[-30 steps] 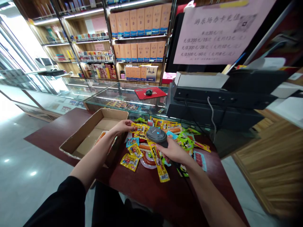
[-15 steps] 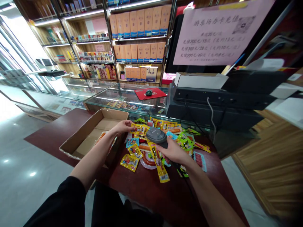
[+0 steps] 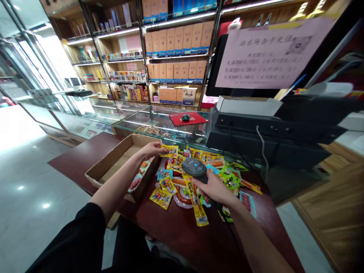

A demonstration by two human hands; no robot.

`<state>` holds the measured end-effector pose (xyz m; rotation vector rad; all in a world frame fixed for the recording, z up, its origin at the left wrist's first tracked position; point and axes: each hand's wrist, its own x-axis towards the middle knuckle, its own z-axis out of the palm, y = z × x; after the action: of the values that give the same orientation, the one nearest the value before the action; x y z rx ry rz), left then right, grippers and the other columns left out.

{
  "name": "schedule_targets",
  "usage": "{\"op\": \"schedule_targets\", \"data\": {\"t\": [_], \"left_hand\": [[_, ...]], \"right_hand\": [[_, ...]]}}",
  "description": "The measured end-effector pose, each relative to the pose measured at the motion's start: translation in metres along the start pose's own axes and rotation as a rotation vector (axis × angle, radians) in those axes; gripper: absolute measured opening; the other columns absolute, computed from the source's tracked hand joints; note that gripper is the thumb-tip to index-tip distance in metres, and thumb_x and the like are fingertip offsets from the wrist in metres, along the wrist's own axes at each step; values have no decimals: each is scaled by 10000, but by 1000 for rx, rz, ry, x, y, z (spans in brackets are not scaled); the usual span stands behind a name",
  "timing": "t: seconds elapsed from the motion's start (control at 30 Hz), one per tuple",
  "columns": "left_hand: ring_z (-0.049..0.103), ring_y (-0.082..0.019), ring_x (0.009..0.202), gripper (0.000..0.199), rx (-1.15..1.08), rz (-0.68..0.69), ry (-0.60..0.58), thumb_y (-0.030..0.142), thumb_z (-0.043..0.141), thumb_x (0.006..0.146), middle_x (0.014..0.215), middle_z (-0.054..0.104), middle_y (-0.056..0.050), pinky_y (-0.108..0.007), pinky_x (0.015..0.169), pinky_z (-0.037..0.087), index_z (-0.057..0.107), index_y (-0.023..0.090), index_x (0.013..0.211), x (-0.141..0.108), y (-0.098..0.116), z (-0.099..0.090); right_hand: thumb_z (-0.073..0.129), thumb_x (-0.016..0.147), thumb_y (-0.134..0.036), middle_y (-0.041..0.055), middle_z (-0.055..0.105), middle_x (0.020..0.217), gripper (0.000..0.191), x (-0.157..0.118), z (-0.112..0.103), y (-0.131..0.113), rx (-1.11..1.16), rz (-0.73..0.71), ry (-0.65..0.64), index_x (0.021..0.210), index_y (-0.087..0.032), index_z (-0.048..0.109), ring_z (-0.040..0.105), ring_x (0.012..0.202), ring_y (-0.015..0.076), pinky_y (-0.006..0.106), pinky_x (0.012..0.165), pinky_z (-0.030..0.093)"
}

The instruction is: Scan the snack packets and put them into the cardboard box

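My left hand (image 3: 152,150) pinches the end of a yellow snack packet (image 3: 170,151) at the far left of the pile, near the cardboard box. My right hand (image 3: 214,186) is wrapped round the handle of a dark grey barcode scanner (image 3: 194,168), whose head points left above the pile. Beneath the scanner lies a long yellow snack packet (image 3: 196,201). Small yellow packets (image 3: 160,198), blue packets (image 3: 165,174), green packets (image 3: 229,177) and a coiled sausage in clear wrap (image 3: 182,198) are spread around it.
An open cardboard box (image 3: 113,167) on the left holds a few packaged snacks. Behind the dark red table (image 3: 176,235) runs a glass display counter (image 3: 136,119) with a mouse (image 3: 185,118) on a red mat. The black register equipment (image 3: 273,132) stands at the right.
My left hand has lifted its yellow packet slightly away from the pile. A blue light now shows on the scanner. The whole view has shifted, with the scene lying further right and lower.
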<state>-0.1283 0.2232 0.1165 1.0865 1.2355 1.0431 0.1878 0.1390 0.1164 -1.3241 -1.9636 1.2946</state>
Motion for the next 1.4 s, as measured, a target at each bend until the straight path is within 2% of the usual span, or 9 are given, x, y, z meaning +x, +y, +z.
{"op": "schedule_targets", "data": {"t": [0.17,0.33,0.43,0.53,0.6,0.7,0.93,1.1,1.4], "left_hand": [[675,-134,719,500,158,53,95,353,991,468,789,722,-29,-261,709,520,679,134,792,-27,16,-57],[683,-154,698,486,199,-1,235,359,987,451,754,729,-33,-284,712,541,709,141,785,-67,23,-109],[721,-180,757,532,132,-34,218,363,993,445,812,754,-67,-322,783,568,720,137,842,-82,25,-124],[740,-193,780,555,95,-28,202,354,1001,432,823,755,-83,-341,807,580,708,129,847,-83,23,-125],[741,-194,777,549,96,-19,197,355,1001,439,832,754,-85,-343,793,588,702,127,840,-76,21,-116],[739,-195,787,539,109,0,152,368,996,463,855,758,-92,-340,781,595,711,122,850,-61,18,-88],[720,-174,767,530,103,-14,-66,359,994,459,821,754,-70,-326,762,592,727,124,852,-16,10,5],[713,-169,732,513,122,-49,-182,350,995,441,798,760,-69,-322,742,581,717,128,811,13,-3,63],[653,-148,573,409,400,56,-396,367,960,479,695,718,-23,-263,566,522,717,158,734,53,-36,130]], "right_hand": [[669,869,-424,-61,572,483,252,0,3,1,11,-20,-7,891,-239,499,546,360,152,268,380,443],[685,848,-431,-52,584,479,269,-1,5,-2,38,-11,-8,865,-242,494,530,356,145,267,381,435],[711,825,-428,-54,582,472,289,-1,6,-3,44,8,-18,877,-240,498,527,357,142,263,380,432],[711,823,-446,-52,581,481,308,-1,6,-2,59,5,-19,843,-239,485,527,361,138,266,380,441],[702,828,-463,-54,577,491,321,-3,3,-1,80,14,-15,823,-243,468,533,364,141,274,381,454],[687,839,-479,-63,552,484,322,-6,-5,-2,127,49,-24,820,-250,461,535,366,151,293,385,471],[682,842,-461,-39,567,486,320,-11,-39,1,38,-33,77,719,-235,493,528,393,137,272,442,448],[691,839,-442,-30,578,496,301,-19,-58,3,51,9,162,724,-234,507,540,404,141,268,432,458],[688,861,-396,-33,585,520,234,-28,-87,17,69,10,220,813,-217,545,541,428,133,258,449,460]]}}
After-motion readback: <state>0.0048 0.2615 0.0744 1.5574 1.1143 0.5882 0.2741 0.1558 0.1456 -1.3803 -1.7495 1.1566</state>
